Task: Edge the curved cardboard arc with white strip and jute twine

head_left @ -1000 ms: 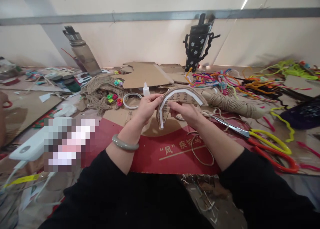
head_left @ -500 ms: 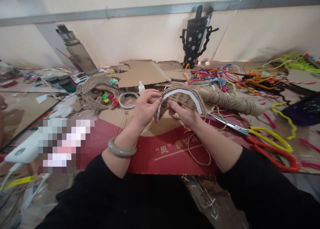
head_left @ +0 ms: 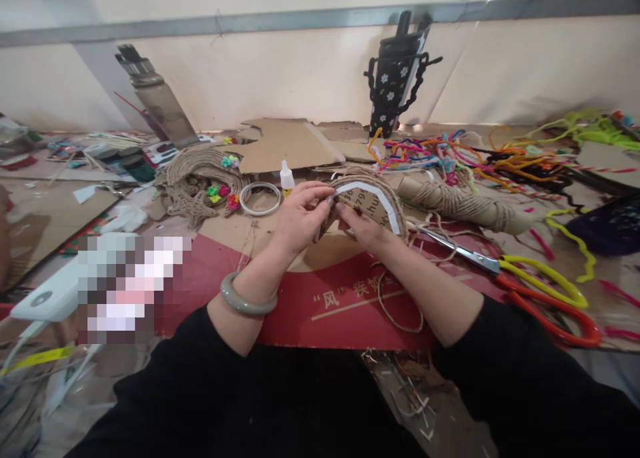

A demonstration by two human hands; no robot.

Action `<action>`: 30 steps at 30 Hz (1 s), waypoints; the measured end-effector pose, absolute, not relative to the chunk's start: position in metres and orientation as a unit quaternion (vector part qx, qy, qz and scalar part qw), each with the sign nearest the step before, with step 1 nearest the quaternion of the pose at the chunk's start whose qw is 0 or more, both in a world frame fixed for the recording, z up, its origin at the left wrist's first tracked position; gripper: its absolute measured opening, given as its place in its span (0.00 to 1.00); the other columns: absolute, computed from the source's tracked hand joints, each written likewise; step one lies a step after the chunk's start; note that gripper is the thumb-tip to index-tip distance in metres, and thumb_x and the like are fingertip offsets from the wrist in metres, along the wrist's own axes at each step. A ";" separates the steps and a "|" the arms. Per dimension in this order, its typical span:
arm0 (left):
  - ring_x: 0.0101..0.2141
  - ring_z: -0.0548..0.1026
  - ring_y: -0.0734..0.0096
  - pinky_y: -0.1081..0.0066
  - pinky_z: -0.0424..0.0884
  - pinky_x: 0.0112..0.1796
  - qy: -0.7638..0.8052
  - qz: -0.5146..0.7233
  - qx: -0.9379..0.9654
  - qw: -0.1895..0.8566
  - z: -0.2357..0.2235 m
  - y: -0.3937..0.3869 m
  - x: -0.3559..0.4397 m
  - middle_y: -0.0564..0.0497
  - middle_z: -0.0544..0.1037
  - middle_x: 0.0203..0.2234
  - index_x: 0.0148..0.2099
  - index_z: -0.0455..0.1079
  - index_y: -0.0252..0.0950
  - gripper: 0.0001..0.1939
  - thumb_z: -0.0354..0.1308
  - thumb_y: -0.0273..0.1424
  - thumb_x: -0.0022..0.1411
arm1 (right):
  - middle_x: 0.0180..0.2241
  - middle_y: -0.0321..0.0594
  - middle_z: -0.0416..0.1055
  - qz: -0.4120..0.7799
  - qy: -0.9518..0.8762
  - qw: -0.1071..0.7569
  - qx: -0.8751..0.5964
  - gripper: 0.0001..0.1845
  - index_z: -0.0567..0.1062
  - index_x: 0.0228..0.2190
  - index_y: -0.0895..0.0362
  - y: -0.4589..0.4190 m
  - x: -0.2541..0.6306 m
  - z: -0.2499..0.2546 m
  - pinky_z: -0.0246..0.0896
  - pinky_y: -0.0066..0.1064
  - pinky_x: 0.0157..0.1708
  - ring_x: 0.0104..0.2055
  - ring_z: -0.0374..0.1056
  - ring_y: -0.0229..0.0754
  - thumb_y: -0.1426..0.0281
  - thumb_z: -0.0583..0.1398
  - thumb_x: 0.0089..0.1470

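Fingers of the left hand (head_left: 296, 219) pinch the left side of an arched, twine-edged brown cardboard piece (head_left: 373, 203) above a red-printed cardboard sheet (head_left: 300, 315). Right hand (head_left: 369, 231): fingers pinching just beside; yellow-and-red-handled steel scissors (head_left: 475, 257) lie farther right.

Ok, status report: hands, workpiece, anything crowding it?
Left hand, right hand: both holding curved cardboard piece. White strip along its arc, twine along outer edge. Scissors and twine-wound tube close, to the right.

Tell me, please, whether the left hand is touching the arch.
Touching: the head view shows the left hand gripping the arch by its left side, with no gap between them.
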State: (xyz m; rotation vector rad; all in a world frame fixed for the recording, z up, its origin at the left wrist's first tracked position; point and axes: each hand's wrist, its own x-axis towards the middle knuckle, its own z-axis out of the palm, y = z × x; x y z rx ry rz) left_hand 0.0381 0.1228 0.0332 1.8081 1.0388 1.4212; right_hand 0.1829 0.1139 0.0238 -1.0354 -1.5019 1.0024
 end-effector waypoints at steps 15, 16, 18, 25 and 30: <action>0.39 0.74 0.69 0.74 0.71 0.33 0.398 0.536 0.671 0.321 0.030 0.126 0.038 0.46 0.77 0.37 0.35 0.75 0.34 0.07 0.58 0.25 0.53 | 0.19 0.31 0.58 0.413 -0.639 0.485 -0.431 0.22 0.62 0.21 0.54 0.112 0.183 0.021 0.60 0.28 0.23 0.22 0.57 0.33 0.49 0.56 0.47; 0.38 0.74 0.70 0.74 0.71 0.33 0.400 0.537 0.669 0.323 0.030 0.126 0.038 0.47 0.77 0.36 0.35 0.75 0.34 0.07 0.58 0.26 0.53 | 0.20 0.32 0.59 0.410 -0.639 0.485 -0.433 0.21 0.63 0.22 0.54 0.112 0.183 0.020 0.61 0.28 0.23 0.22 0.58 0.33 0.49 0.56 0.47; 0.36 0.74 0.71 0.73 0.70 0.33 0.403 0.537 0.663 0.332 0.030 0.126 0.038 0.48 0.77 0.34 0.35 0.74 0.35 0.06 0.58 0.25 0.53 | 0.22 0.34 0.61 0.405 -0.640 0.485 -0.437 0.20 0.65 0.23 0.54 0.112 0.183 0.017 0.62 0.29 0.25 0.25 0.60 0.35 0.50 0.55 0.49; 0.32 0.72 0.74 0.74 0.69 0.31 0.407 0.537 0.648 0.355 0.031 0.125 0.038 0.50 0.75 0.30 0.33 0.72 0.35 0.04 0.58 0.26 0.52 | 0.25 0.35 0.62 0.417 -0.643 0.484 -0.423 0.20 0.66 0.26 0.54 0.111 0.182 0.019 0.63 0.30 0.26 0.26 0.60 0.35 0.49 0.56 0.49; 0.38 0.74 0.70 0.73 0.70 0.33 0.402 0.534 0.661 0.341 0.032 0.125 0.038 0.47 0.76 0.37 0.30 0.72 0.34 0.03 0.59 0.26 0.51 | 0.20 0.33 0.59 0.394 -0.665 0.471 -0.425 0.23 0.62 0.21 0.53 0.110 0.185 0.026 0.63 0.31 0.26 0.23 0.58 0.35 0.47 0.54 0.49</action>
